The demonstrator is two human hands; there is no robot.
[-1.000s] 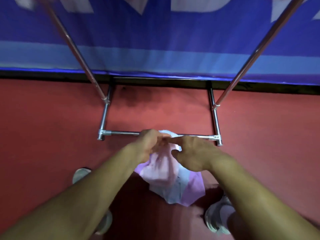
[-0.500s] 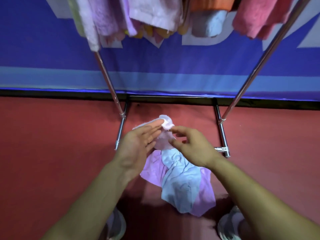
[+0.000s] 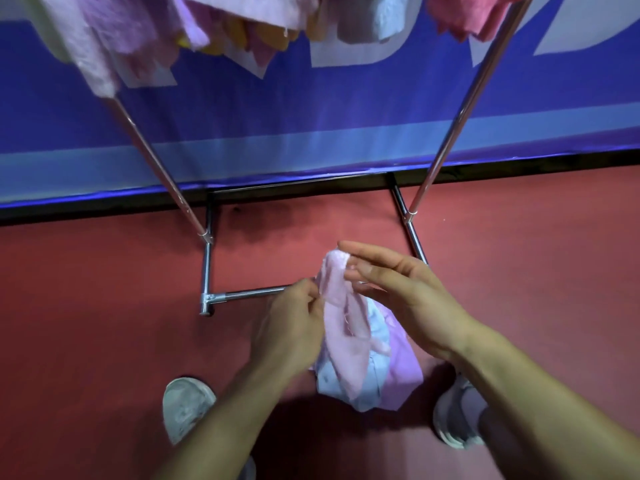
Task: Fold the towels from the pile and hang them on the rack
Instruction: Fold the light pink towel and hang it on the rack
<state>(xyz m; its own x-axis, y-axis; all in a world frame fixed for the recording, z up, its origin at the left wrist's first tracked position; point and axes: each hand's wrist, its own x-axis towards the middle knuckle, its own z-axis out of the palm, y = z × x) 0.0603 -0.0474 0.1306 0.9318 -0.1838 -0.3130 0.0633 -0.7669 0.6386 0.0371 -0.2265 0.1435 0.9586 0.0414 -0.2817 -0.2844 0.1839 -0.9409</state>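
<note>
A pale pink towel (image 3: 341, 306) hangs bunched between my hands, above a small pile of light blue and lilac towels (image 3: 394, 372) on the red floor. My left hand (image 3: 294, 327) grips the pink towel's left edge with curled fingers. My right hand (image 3: 398, 289) pinches its top corner between thumb and fingers, the other fingers stretched out. The metal rack (image 3: 249, 293) stands just beyond, its two slanted poles rising to the top of the frame. Several folded towels (image 3: 242, 19) hang there: pink, lilac, yellow, pale blue.
A blue banner (image 3: 311, 116) covers the wall behind the rack. My two light shoes (image 3: 187, 407) (image 3: 457, 414) stand on the red floor (image 3: 86, 323) on either side of the pile. The rack's base bars frame the floor ahead.
The view has tilted up, so more of the hung towels show. My left hand has dropped and curled onto the towel's edge; my right hand has lifted the top corner higher.
</note>
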